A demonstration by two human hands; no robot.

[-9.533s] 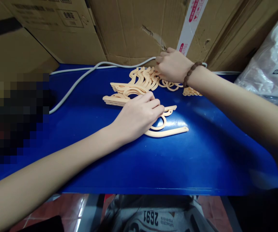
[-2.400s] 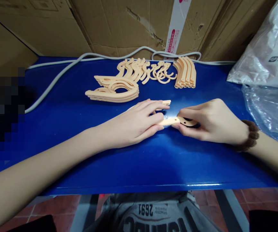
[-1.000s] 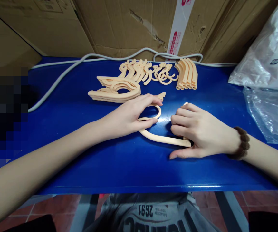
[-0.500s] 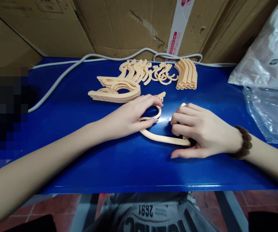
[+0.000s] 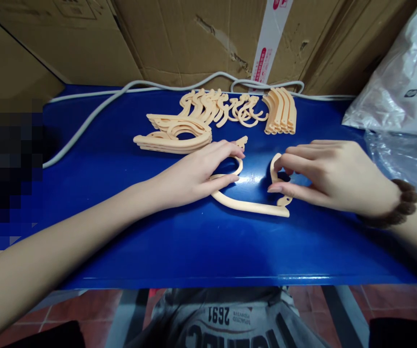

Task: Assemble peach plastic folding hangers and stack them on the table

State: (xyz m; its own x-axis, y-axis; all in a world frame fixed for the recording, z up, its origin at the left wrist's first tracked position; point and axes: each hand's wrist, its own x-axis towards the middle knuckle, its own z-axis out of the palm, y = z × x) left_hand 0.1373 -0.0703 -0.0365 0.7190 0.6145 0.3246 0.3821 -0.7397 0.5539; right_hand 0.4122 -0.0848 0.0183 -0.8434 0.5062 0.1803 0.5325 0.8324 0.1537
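- Behind everything we see big cardboard boxes (image 5: 179, 43), which make a wall.
- Before them is the blue table (image 5: 179, 251), on which our work lies.
- At the far right there is a clear plastic bag (image 5: 404, 92), wrinkled.
- A white cable (image 5: 95, 111) runs along the back of the table and bends toward us on the left.
- Our right hand (image 5: 327, 174) pinches a small curved piece between the thumb and the fingers.
- Our left hand (image 5: 208, 169) lies over a cream frame, thumb apart from the fingers; we cannot tell if it grips or only presses.
- This cream frame (image 5: 248, 207) lies on the table between our hands, partly covered by the left one.
- Just behind the left hand is a stack of similar frames (image 5: 168, 143).
- At the back stand bundled curved bars (image 5: 280, 111), S-shaped pieces (image 5: 206, 106) and, between them, hooks (image 5: 246, 111).
- The curved piece (image 5: 274, 166) is by the frame's right end; whether they join, we cannot tell.
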